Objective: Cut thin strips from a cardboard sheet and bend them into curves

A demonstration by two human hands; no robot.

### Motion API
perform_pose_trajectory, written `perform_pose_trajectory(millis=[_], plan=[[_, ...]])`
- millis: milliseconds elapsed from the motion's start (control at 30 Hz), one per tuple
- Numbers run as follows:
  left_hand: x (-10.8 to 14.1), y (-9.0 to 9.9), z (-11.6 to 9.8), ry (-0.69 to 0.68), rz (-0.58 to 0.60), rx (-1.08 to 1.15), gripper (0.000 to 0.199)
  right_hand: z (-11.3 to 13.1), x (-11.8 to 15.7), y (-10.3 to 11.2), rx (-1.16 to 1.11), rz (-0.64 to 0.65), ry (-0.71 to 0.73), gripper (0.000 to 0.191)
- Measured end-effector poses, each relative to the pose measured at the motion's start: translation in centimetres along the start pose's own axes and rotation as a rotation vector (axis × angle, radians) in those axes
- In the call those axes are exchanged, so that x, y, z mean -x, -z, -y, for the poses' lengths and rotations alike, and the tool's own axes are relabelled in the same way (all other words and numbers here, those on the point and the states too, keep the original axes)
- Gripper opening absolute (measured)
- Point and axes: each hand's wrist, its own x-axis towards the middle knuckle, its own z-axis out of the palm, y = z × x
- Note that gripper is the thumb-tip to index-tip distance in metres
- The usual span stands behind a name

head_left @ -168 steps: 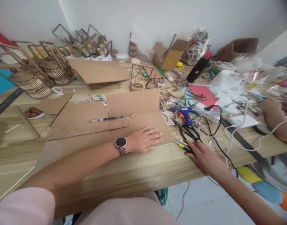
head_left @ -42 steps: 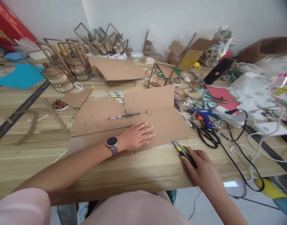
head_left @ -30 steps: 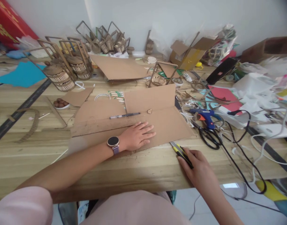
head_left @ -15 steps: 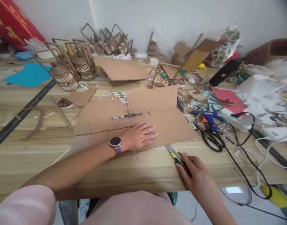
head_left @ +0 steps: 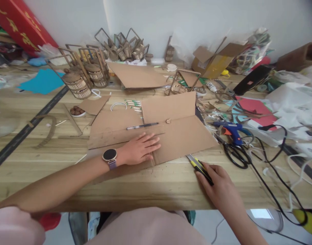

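Here's the cardboard sheet (head_left: 183, 137), spread across the middle of the table (head_left: 135, 195), back from the front edge, with a raised flap on its far side. The left hand (head_left: 140, 149) is palm down on it, fingers fairly straight and slightly spread, a round-faced watch (head_left: 109, 155) on that wrist. Over to the right hand (head_left: 219, 182): fingers closed around the yellow-and-black utility knife (head_left: 201, 171), low over the table's front part, blade pointing to the sheet's near edge; whether the tip touches it, I can't tell. A pen (head_left: 142, 126) lies across the cardboard beyond the left hand, and a small brown piece (head_left: 168, 120) sits near the flap's fold. Right of the sheet, it's a blue glue gun (head_left: 232, 130) and black-handled scissors (head_left: 236, 154) among cords, with red paper (head_left: 256, 110) farther back. Out left, there's a bowl of brown nuts (head_left: 76, 111), then slatted baskets (head_left: 78, 85) and blue paper (head_left: 41, 81) toward the far left corner. Along the back edge, an open carton (head_left: 218, 61) leans, and a small handled basket (head_left: 178, 89) sits behind the flap.
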Motion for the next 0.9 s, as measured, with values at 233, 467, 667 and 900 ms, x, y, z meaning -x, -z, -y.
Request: perform_pose_trajectory(millis=[233,467,667,900], plan=[[1.3,-0.5,0.0,0.028,0.052,-0.011,0.053,0.4,0.3,-0.2,0.000,-0.029,0.046,0.050],[1.1,-0.4,-0.1,0.019,0.034,-0.023,0.052,0.8,0.2,-0.1,0.015,0.006,0.032,0.049],[1.1,-0.3,-0.3,0.035,0.011,-0.029,0.051,1.7,0.6,-0.1,-0.034,0.048,0.067,0.043],[1.1,-0.4,-0.2,0.041,0.018,-0.033,0.051,3.6,0.3,-0.2,0.001,0.034,0.095,0.043]])
